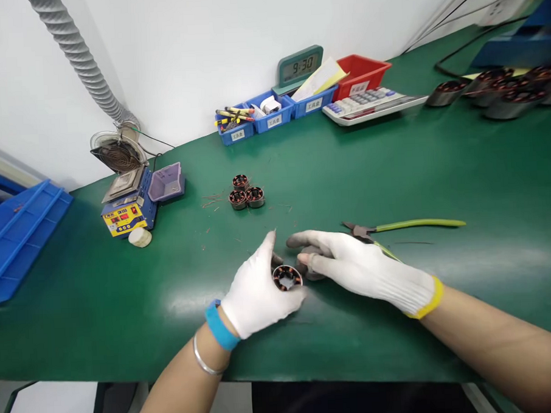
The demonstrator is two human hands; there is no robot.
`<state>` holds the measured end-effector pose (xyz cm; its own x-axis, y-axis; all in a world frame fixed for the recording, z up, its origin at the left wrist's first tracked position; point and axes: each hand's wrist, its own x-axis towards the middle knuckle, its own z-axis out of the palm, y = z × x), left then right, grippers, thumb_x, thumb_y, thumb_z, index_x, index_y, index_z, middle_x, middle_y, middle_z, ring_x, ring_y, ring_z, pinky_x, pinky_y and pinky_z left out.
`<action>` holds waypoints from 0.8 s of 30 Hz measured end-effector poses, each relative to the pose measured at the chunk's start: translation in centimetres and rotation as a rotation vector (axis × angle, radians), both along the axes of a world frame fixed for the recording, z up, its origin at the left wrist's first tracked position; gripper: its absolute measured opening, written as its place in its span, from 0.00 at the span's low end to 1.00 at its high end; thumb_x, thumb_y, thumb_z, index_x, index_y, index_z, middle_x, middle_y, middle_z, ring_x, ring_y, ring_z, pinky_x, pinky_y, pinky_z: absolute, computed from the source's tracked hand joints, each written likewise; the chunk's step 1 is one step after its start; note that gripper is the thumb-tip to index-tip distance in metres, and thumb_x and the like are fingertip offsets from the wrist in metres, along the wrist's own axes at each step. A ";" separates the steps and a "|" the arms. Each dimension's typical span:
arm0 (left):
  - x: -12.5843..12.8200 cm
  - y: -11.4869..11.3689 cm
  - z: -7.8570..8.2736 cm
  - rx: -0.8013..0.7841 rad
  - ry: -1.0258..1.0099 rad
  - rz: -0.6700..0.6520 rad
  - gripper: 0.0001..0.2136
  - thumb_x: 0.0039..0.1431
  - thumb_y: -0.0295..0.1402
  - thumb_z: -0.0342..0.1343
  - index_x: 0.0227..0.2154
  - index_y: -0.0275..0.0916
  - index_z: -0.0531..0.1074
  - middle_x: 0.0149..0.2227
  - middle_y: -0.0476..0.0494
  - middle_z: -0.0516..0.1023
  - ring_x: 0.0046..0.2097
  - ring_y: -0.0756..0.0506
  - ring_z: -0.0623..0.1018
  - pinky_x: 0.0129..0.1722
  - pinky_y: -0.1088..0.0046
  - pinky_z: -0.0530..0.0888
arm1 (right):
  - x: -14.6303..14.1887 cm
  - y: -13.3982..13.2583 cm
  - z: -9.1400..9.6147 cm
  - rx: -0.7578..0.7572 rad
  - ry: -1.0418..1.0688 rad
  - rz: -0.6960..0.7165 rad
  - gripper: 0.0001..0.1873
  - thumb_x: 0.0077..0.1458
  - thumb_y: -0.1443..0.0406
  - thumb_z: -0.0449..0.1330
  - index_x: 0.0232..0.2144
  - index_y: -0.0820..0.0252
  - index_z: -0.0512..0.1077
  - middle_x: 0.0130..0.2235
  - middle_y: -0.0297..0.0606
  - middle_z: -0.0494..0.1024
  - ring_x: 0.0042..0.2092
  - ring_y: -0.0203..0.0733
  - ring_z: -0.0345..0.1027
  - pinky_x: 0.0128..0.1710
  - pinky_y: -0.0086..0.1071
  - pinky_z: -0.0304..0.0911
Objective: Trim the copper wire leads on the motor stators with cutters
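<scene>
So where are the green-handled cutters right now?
In the head view, the green-handled cutters lie on the green table, right of centre, just beyond the gloved right hand, which hides part of one handle.

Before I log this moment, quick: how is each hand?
Left hand: closed around a copper-wound ring.
Right hand: partly curled beside the ring; whether it holds anything cannot be told.

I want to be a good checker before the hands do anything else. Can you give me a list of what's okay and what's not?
1. Left hand holding the copper-wound ring: ok.
2. Right hand gripping the grey thing under its fingers: cannot tell.
3. Green-handled cutters lying on the table: ok.
4. Three other rings grouped together: ok.
5. Table free of wire scraps: not ok.
</scene>
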<state>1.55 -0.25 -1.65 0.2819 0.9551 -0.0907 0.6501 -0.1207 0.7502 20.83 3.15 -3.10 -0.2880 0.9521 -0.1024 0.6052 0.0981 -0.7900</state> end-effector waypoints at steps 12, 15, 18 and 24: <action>-0.5 -0.4 0.5 0.046 0.075 -0.047 0.41 0.49 0.31 0.61 0.68 0.35 0.55 0.55 0.34 0.76 0.55 0.34 0.77 0.58 0.53 0.74 | -1.4 -0.7 1.3 -0.202 0.565 -0.126 0.25 0.48 0.59 0.61 0.49 0.60 0.70 0.33 0.39 0.79 0.35 0.45 0.76 0.32 0.35 0.71; -0.9 -0.2 0.8 0.069 0.100 -0.084 0.39 0.47 0.30 0.61 0.65 0.36 0.59 0.55 0.35 0.76 0.56 0.34 0.76 0.58 0.54 0.74 | -1.2 -0.8 1.2 -0.213 0.615 -0.144 0.25 0.46 0.58 0.64 0.47 0.60 0.70 0.33 0.39 0.78 0.33 0.44 0.74 0.30 0.34 0.70; -1.0 0.1 1.0 0.044 0.048 -0.070 0.30 0.45 0.30 0.63 0.55 0.38 0.69 0.49 0.38 0.79 0.50 0.37 0.79 0.52 0.58 0.77 | -0.8 -0.7 0.9 -0.206 0.503 -0.094 0.27 0.46 0.59 0.63 0.50 0.61 0.70 0.36 0.41 0.79 0.34 0.44 0.74 0.32 0.36 0.71; -0.4 0.7 -0.5 0.041 -0.147 0.081 0.04 0.52 0.25 0.56 0.26 0.40 0.68 0.33 0.46 0.77 0.38 0.45 0.78 0.41 0.69 0.77 | 0.1 -0.5 0.0 -0.245 0.291 0.107 0.30 0.49 0.64 0.61 0.56 0.60 0.70 0.36 0.37 0.81 0.36 0.44 0.75 0.35 0.36 0.70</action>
<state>1.10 0.45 -2.19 0.2110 0.9774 -0.0149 0.5426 -0.1044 0.8335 20.97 2.66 -3.12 -0.4348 0.8726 -0.2224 0.3487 -0.0646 -0.9350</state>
